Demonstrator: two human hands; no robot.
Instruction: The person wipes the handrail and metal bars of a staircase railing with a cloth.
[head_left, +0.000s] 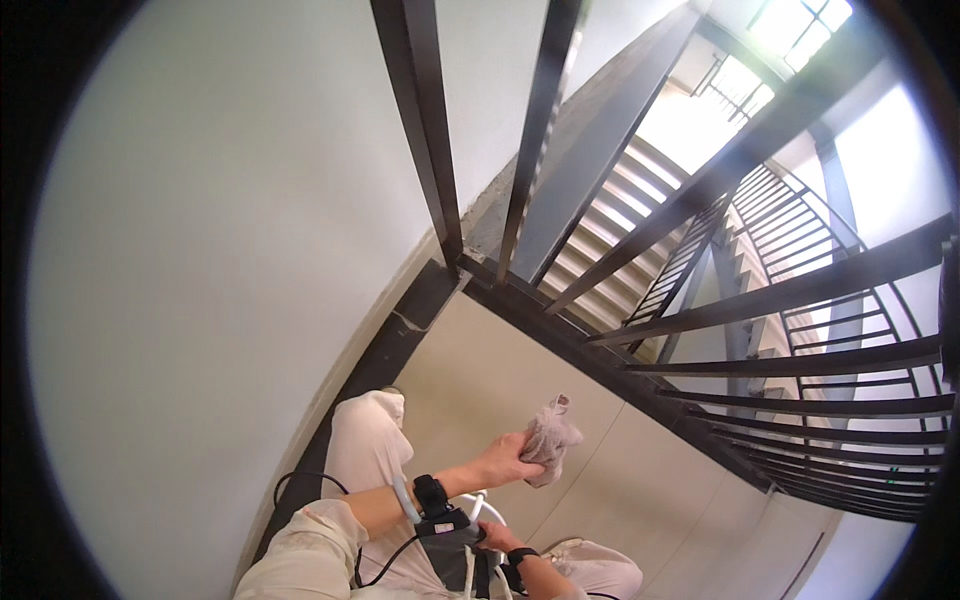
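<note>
My left hand (506, 463) is closed around a crumpled greyish-pink cloth (551, 442), held out over the beige tiled floor (487, 360). My right hand (496, 537) is lower, close to my body, beside a grey item (450, 555) and some white cords or a white rim (487, 510). Its fingers are curled and partly hidden, so I cannot tell what they hold. A black strap device sits on my left wrist along with a pale bangle, and a black band is on my right wrist. My bent knees in light trousers flank both hands.
Dark metal railing bars (675, 322) rise from a dark floor edge in front and to the right. Beyond them, stairs (615, 232) descend or climb past another railing (795, 217). A white wall (187, 262) with a dark skirting (375, 352) stands on the left. A black cable (386, 566) hangs near my lap.
</note>
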